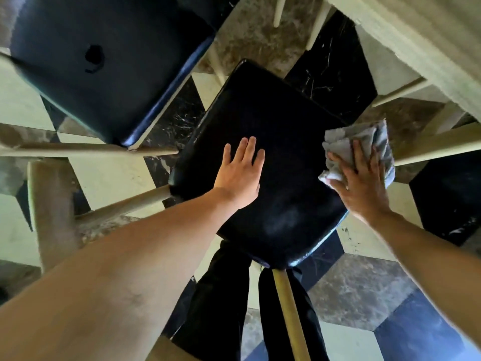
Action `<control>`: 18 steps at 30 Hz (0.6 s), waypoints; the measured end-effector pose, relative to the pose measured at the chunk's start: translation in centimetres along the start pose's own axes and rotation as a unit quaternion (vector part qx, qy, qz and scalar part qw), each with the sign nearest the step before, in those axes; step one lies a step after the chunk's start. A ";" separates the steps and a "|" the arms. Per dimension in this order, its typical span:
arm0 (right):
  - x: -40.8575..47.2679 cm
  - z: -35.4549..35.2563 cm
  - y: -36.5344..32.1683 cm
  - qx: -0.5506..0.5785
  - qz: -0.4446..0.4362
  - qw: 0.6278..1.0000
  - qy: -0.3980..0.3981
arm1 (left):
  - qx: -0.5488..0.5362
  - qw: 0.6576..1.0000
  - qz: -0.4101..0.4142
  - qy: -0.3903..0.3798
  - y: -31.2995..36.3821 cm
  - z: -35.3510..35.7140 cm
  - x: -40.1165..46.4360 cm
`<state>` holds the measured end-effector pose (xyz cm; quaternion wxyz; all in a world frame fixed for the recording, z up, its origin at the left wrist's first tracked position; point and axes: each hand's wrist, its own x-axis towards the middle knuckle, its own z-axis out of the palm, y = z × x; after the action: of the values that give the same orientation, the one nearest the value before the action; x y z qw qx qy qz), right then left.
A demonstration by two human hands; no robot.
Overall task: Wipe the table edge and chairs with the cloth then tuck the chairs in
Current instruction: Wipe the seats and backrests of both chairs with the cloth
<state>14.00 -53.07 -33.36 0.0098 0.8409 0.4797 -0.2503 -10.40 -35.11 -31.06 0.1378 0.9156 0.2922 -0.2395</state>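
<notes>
Cloth (361, 144) under right hand's (360, 182) spread fingers (360, 155)

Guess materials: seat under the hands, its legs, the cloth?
Chair seat: looks like black leather or vinyl; glossy sheen, padded rounded edges. Legs: probably pale painted or varnished wood; round, matte. Cloth under the right hand: soft grey woven fabric, crumpled folds.

Bare forearms, no sleeves in view; black trousers (218, 295) below.
</notes>
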 end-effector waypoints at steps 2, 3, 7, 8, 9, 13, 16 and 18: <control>2.0 -0.2 -1.3 0.062 0.100 0.993 0.001 | -0.014 1.000 0.001 0.001 1.6 -0.1 0.4; 2.2 0.0 -1.7 0.077 0.122 0.990 0.007 | -0.017 1.000 0.004 -0.005 2.7 -0.1 0.4; -0.3 1.1 -3.9 0.111 0.183 0.977 0.012 | -0.017 0.999 0.011 -0.025 5.8 0.1 0.4; -1.3 1.4 -4.4 0.130 0.203 0.970 0.007 | -0.014 1.000 0.010 -0.026 6.4 0.1 0.4; -2.3 1.6 -4.7 0.154 0.221 0.963 0.001 | -0.011 1.000 0.009 -0.028 7.1 0.0 0.4; -6.7 3.1 -5.8 0.254 0.266 0.930 -0.029 | -0.003 0.999 0.010 -0.037 10.0 -0.1 0.5; -8.6 3.5 -6.9 0.310 0.332 0.889 -0.062 | -0.006 0.999 0.005 -0.044 12.2 -0.3 0.4; -9.1 3.3 -8.1 0.332 0.386 0.854 -0.107 | -0.015 0.998 -0.014 -0.054 13.2 -0.7 0.2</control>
<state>2.31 -56.90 -30.48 -0.1230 0.8796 0.0008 -0.4595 -2.11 -45.21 -29.08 0.1636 0.8949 0.3009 -0.2861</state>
